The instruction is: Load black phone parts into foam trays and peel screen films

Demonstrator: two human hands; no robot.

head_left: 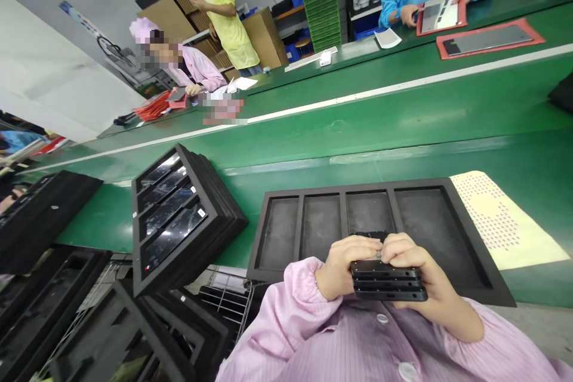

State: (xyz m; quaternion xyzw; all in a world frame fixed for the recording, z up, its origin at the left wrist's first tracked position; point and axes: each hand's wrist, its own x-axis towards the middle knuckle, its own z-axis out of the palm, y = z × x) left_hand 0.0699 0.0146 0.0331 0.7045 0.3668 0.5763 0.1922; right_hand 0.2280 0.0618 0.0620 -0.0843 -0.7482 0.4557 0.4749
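Close to my body I hold a stack of slim black device housings [388, 286], with port holes and small dots along their near edges. They look like phone or tablet shells; which kind, I cannot tell. My left hand [342, 265] grips the stack's left side, fingers over the top. From the right, my right hand [421, 268] wraps round it, its fingers meeting the left ones on top. Just beyond both hands a black foam tray [301, 215] with several compartments lies on the green bench. The hands cover part of the tray and much of the stack.
A yellow dotted sheet [496, 224] touches the tray's right side. To the left stand stacked black trays [215, 209] holding dark glossy panels, and more trays lie on a wire rack [224, 301]. Across the green bench [286, 158], co-workers handle parts on red mats.
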